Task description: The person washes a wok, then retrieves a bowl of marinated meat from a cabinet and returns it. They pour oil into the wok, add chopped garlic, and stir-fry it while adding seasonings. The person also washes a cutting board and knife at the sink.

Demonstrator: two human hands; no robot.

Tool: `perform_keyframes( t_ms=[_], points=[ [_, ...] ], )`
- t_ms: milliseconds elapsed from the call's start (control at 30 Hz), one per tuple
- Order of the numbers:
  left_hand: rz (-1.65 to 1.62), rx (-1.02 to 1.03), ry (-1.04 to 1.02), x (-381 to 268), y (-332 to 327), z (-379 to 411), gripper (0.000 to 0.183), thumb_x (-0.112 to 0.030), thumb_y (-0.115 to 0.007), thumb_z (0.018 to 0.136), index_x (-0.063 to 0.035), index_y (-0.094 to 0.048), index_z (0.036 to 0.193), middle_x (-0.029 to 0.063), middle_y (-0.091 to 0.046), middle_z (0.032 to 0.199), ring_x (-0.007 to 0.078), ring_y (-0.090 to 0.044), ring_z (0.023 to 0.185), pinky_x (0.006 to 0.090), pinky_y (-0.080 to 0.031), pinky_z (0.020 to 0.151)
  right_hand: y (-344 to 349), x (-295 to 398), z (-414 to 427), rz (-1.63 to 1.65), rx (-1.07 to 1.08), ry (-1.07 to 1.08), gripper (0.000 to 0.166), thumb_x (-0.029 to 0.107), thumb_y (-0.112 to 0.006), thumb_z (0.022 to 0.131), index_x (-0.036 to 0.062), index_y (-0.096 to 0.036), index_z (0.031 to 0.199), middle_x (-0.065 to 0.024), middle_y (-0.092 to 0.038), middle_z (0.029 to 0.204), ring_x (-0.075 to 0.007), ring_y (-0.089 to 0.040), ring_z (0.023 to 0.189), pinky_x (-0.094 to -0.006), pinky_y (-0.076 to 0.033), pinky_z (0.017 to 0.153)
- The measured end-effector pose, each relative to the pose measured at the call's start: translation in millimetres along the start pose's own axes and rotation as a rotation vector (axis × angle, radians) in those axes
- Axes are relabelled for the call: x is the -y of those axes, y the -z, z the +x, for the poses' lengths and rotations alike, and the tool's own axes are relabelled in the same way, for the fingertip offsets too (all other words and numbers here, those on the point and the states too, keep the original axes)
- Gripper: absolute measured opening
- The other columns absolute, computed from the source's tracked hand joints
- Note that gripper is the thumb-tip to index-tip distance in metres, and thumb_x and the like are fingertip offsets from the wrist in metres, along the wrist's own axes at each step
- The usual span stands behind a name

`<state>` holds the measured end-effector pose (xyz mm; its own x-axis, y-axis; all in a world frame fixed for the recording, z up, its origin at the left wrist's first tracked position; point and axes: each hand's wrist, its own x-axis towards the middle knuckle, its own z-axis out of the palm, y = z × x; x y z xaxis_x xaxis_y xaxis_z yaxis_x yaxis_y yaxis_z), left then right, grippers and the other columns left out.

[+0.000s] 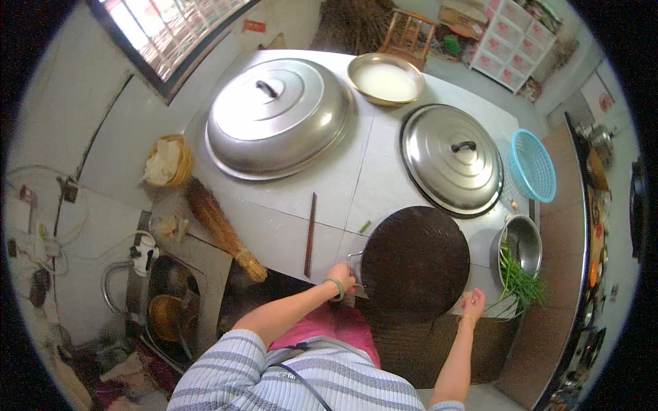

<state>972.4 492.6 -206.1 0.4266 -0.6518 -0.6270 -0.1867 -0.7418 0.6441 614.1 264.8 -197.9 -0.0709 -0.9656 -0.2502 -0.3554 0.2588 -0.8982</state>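
Note:
A dark round pan [415,262] with a wire loop handle lies before me, at the front edge of a white tiled counter [288,216]. My left hand [343,277] is closed around the handle on the pan's left side. My right hand [472,304] is by the pan's lower right edge with its fingers curled. Whether it grips anything there, I cannot tell. A short green stalk [365,226] is just left of the pan. Farther left lie dark chopsticks [310,236]. Near my right hand, long green stalks [519,282] hang out of a metal bowl [532,241].
A large domed metal lid [288,126] and a smaller metal lid [447,159] cover the counter's back. Between them stands a basin of whitish liquid [388,82]. A blue plastic basket [532,164] is at right. Leftward are a straw brush [221,226], a cloth-filled yellow basket [187,156] and a sink [203,280].

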Motion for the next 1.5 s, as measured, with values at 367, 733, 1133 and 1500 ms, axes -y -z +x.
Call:
perform_keyframes(
  t_ms=[367, 733, 1133, 1500],
  points=[
    [0.496, -0.324, -0.471, -74.9, 53.0, 95.8, 0.013, -0.005, -0.047, 0.079, -0.0039, -0.055, 0.09, 0.0175, -0.056, 0.097, 0.0332, -0.055, 0.091, 0.0425, -0.045, 0.078, -71.6, 66.5, -186.0, 0.02, 0.646, -0.317, 0.012, 0.0, -0.057, 0.076, 0.0014, -0.059, 0.087, -0.0054, -0.059, 0.071, -0.0102, -0.054, 0.055, -0.0219, -0.044, 0.047],
    [-0.586, 0.364, -0.176, 23.8, 69.6, -28.6, 0.006, -0.008, -0.051, 0.079, -0.0041, -0.055, 0.077, 0.0027, -0.053, 0.064, 0.0112, -0.05, 0.05, 0.0248, -0.041, 0.045, -211.2, 25.8, -248.1, -0.45, 0.501, 0.648, 0.038, -0.006, -0.046, 0.078, -0.0006, -0.046, 0.116, -0.0184, -0.049, 0.105, -0.0317, -0.054, 0.091, -0.0336, -0.046, 0.075],
    [-1.498, 0.483, 0.634, 97.1, -59.1, -57.4, 0.028, -0.027, -0.039, 0.089, -0.0064, -0.058, 0.094, 0.0098, -0.06, 0.098, 0.0239, -0.056, 0.094, 0.0401, -0.041, 0.09, -198.8, -15.6, -276.9, -0.538, 0.953, 0.717, 0.017, 0.004, -0.04, 0.08, 0.0002, -0.049, 0.094, -0.0183, -0.05, 0.096, -0.0346, -0.052, 0.087, -0.0388, -0.045, 0.076],
    [-1.105, 0.971, 0.227, -14.7, -190.8, -92.3, 0.028, -0.02, -0.032, 0.09, -0.0075, -0.053, 0.104, 0.0105, -0.056, 0.106, 0.022, -0.053, 0.1, 0.036, -0.043, 0.089, 16.6, 30.5, -219.0, -0.518, 0.554, 0.957, 0.033, 0.014, -0.053, 0.077, 0.0001, -0.053, 0.107, -0.0112, -0.051, 0.115, -0.0242, -0.046, 0.109, -0.0387, -0.035, 0.095]
  ],
)
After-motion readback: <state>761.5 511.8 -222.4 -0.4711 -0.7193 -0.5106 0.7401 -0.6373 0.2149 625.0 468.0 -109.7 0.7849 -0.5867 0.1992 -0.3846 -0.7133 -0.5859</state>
